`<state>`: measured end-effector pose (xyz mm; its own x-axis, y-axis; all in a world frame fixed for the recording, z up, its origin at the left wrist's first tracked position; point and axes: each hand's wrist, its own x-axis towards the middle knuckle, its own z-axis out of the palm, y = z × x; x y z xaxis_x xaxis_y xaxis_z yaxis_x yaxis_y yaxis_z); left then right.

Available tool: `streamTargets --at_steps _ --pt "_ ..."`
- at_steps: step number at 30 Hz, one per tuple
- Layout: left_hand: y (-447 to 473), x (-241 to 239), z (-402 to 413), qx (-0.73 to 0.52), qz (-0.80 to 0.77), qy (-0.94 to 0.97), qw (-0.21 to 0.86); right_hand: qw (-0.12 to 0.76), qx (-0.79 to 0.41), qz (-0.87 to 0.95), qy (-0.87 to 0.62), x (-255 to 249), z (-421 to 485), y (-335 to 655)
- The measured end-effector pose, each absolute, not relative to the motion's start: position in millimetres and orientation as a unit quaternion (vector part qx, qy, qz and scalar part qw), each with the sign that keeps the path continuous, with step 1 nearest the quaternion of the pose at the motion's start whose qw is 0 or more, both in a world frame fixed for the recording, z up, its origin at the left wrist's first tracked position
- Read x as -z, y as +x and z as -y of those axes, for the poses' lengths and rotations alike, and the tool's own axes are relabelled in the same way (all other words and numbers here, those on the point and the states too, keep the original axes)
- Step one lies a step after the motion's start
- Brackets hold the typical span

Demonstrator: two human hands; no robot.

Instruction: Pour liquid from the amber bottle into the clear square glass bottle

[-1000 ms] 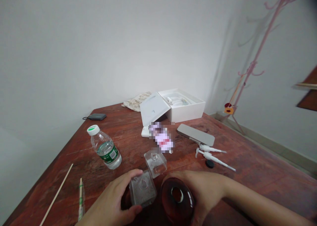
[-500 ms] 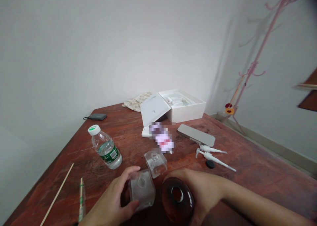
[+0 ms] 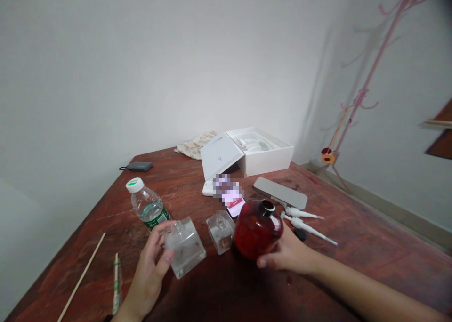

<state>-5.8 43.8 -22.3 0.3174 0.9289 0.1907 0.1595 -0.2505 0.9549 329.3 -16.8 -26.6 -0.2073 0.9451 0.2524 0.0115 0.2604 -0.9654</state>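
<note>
My left hand (image 3: 152,261) grips a clear square bottle (image 3: 187,249) by its neck end, and the bottle is tilted toward the left. Wrapped around the right side of a dark red, open-necked bottle (image 3: 256,230) is my right hand (image 3: 287,251); this bottle stands nearly upright. Between the two stands a second clear square bottle (image 3: 219,239), uncapped and touched by neither hand. A capped water bottle (image 3: 150,204) with a green label is just behind my left hand. Two white pump heads (image 3: 305,225) and a black cap (image 3: 300,234) lie beyond my right hand.
A lit phone (image 3: 231,197), partly blurred, lies behind the bottles. Farther back are an open white box (image 3: 268,159), a grey bar-shaped object (image 3: 280,192), a cloth (image 3: 196,145) and a dark flat device (image 3: 141,166). A stick (image 3: 83,275) and wrapped chopsticks (image 3: 116,282) lie at left.
My left hand has moved left and tipped the clear bottle over toward the left. The red bottle, leaning toward me before, has moved forward and come nearly upright in my right hand.
</note>
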Motion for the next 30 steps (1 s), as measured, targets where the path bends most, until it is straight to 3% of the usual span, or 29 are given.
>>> streamTargets --at_steps 6,14,19,30 --pt "-9.9 19.1 -51.2 -0.451 -0.430 0.640 0.450 0.565 -0.388 0.582 -0.438 39.2 11.3 333.7" --pt "2.3 20.7 -42.7 -0.516 -0.418 0.575 0.478 0.597 -0.385 0.533 -0.459 24.7 12.1 322.4" --pt "0.7 27.7 -45.9 -0.476 -0.398 0.623 0.477 0.600 -0.341 0.522 -0.501 25.7 9.6 323.7" --pt "-3.1 48.2 -58.5 -0.443 -0.432 0.741 0.260 0.605 -0.302 0.517 -0.524 28.0 8.6 326.3"
